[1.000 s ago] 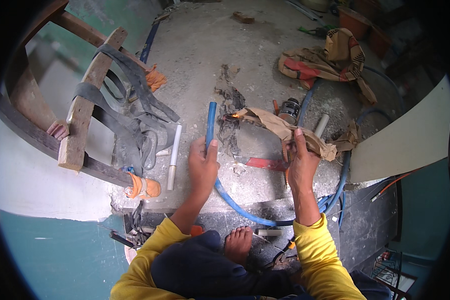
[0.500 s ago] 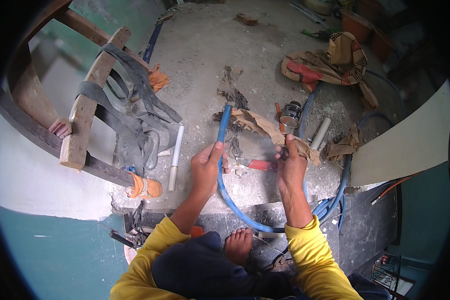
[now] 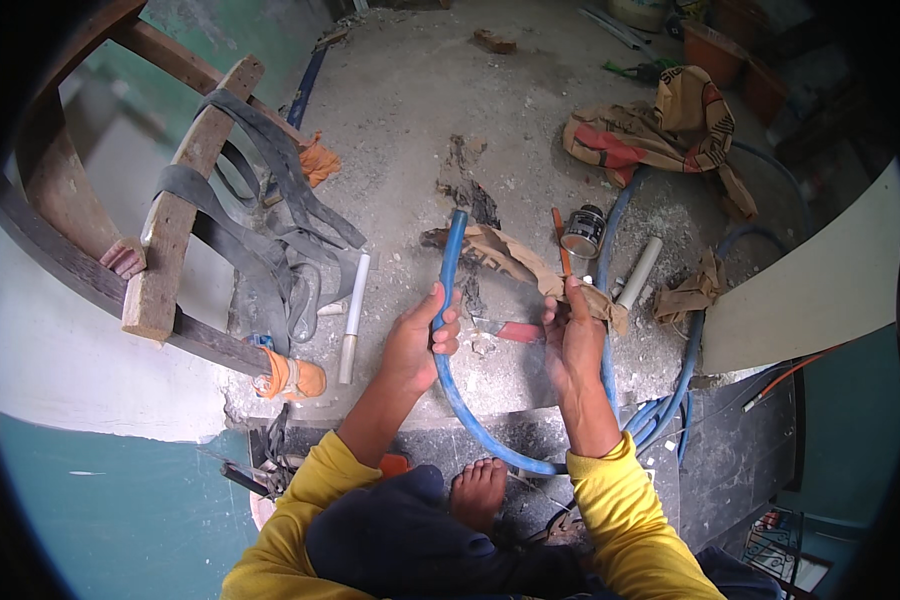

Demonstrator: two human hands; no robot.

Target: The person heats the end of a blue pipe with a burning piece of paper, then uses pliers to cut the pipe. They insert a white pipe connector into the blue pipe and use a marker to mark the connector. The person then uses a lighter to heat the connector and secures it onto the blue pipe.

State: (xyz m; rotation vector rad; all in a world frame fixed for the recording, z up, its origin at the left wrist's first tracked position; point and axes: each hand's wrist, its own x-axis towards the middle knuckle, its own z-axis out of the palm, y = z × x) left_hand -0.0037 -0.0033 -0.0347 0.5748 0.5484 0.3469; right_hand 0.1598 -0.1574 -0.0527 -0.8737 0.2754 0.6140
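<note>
My left hand [image 3: 415,342] is closed around a blue plastic pipe [image 3: 451,250], below its free end, which points up and away from me. From there the pipe curves down and right, passing behind my right forearm. In my right hand [image 3: 578,345] is a torn strip of brown paper [image 3: 515,258], pinched near its right end. Its blackened left tip reaches just behind the upper part of the pipe. Thin haze hangs below the paper; no flame can be made out. A red-handled tool [image 3: 520,331] lies on the floor between my hands.
A wooden frame [image 3: 175,220] draped with grey straps stands at left, beside a white pipe piece [image 3: 356,310]. To the right lie an open can [image 3: 583,230], another white pipe [image 3: 640,272], coiled blue pipe [image 3: 692,350] and a crumpled paper sack [image 3: 650,140].
My right hand and the brown paper have shifted slightly left. My left hand's fingers now wrap more fully around the blue pipe, whose top leans a little more to the right.
</note>
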